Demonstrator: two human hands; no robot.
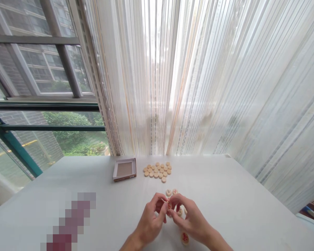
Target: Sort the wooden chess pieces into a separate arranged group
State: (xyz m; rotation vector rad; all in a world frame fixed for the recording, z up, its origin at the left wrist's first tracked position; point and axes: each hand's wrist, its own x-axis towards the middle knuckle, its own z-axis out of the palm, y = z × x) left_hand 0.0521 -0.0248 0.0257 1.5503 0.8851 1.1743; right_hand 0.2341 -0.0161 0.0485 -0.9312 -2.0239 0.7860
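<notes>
white table (pixel 240 191), disc (pixel 169 205) in two-handed grip (pixel 154 217)

Head view: I look forward and down from above the near side of the table (pixel 232 205), close to the hands (pixel 151 219) at lower centre and facing the curtain (pixel 157 87) beyond; the window (pixel 32 40) enters at upper left.

Illegible characters (pixel 185 237) on round pieces (pixel 175 191)
</notes>
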